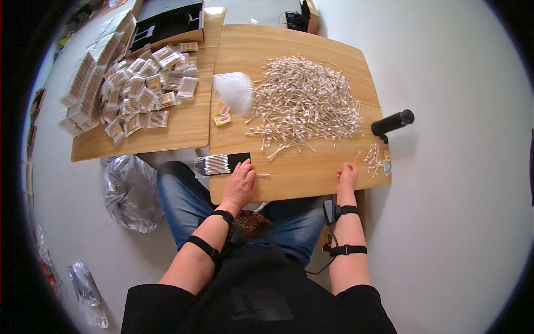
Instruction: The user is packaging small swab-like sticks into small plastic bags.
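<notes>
My left hand (241, 183) lies on the right end of a flat black board (239, 158), its fingers stretched over the edge. On the board, a row of cotton swabs (217, 165) lies side by side, with clear plastic around its left end. One loose cotton swab (263, 175) sits just right of that hand. Near the table's right edge, my right hand (347, 176) is closed in a pinch; a faint pale stick, apparently a cotton swab (358, 156), shows above its fingertips. Beside it lies a small group of cotton swabs (372, 160).
A large heap of cotton swabs (306, 100) covers the table's middle. Left of it are fanned clear bags (235, 91) and yellow cards (222, 113). Packed swab bags (147, 92) pile on the left table near a black-lined box (167, 28). A black cylinder (392, 122) overhangs the right edge.
</notes>
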### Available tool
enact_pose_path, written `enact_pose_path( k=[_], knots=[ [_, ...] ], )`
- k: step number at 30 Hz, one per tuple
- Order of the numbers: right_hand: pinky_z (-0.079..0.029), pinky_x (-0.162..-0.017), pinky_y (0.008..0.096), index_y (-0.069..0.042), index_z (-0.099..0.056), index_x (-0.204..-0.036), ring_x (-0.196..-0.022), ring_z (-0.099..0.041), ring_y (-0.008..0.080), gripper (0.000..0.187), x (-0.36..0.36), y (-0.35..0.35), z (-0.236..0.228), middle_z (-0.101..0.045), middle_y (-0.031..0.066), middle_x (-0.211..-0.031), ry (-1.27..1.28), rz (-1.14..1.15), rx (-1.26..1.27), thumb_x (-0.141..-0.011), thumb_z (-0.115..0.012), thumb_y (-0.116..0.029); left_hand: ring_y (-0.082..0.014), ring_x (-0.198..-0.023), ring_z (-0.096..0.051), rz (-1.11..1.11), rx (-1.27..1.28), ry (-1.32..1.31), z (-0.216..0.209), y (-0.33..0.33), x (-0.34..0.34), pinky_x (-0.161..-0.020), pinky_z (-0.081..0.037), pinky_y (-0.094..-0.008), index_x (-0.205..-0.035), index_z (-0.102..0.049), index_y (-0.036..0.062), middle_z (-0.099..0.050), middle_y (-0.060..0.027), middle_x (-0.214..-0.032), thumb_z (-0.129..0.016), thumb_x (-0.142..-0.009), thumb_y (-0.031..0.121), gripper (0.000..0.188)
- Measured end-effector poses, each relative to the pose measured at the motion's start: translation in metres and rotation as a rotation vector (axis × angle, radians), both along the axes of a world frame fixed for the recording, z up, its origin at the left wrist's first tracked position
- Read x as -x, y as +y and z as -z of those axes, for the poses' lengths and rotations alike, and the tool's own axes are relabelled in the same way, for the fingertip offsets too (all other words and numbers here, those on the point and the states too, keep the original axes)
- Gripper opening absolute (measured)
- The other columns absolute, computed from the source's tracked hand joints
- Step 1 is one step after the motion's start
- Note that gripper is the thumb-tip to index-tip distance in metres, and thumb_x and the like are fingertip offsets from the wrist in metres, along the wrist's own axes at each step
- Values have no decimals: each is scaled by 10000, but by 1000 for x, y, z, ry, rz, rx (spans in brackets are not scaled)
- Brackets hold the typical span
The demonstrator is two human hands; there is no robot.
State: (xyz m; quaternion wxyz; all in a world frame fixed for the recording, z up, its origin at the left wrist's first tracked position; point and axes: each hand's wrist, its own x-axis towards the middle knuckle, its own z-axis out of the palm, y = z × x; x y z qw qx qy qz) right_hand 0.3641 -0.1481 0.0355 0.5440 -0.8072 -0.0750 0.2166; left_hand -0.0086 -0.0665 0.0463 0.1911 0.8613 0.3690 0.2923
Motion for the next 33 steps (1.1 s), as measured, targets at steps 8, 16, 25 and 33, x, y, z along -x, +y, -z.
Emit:
enact_pose_path(
  k=[8,16,25,33],
  knots=[
    [-511,-749,395,-51,-604,-1030,-877,-631,267,254,152,62,-33,-621,119,-963,-493,-760,73,-847,-668,-215,-337,-1300,-429,-9,18,1,-2,-1,-1,-1117,-319,-476,-1121,-517,28,-492,-169,-1279,-632,-819,121,336],
    [-485,-823,468,-30,-575,-944,-970,-584,363,300,202,87,-41,-600,163,-989,-781,-783,529,-812,-676,-279,-323,-1338,-393,-28,5,63,0,-2,2,-1136,-284,-469,-1219,-489,34,-452,-166,-1371,-616,-852,167,410],
    [-488,-735,445,-92,-617,-901,-841,-591,362,108,182,54,-25,-594,131,-905,-673,-1095,142,-811,-645,-145,-320,-1352,-378,-25,-10,50,0,-3,2,-1144,-266,-460,-1261,-480,24,-429,-176,-1406,-609,-843,159,457],
    [-492,-716,446,-99,-622,-907,-840,-602,349,87,193,52,-32,-593,127,-880,-839,-969,111,-821,-624,-110,-298,-1379,-350,-39,31,84,2,-3,2,-1152,-242,-462,-1325,-460,30,-395,-160,-1453,-608,-846,190,525]
  ],
)
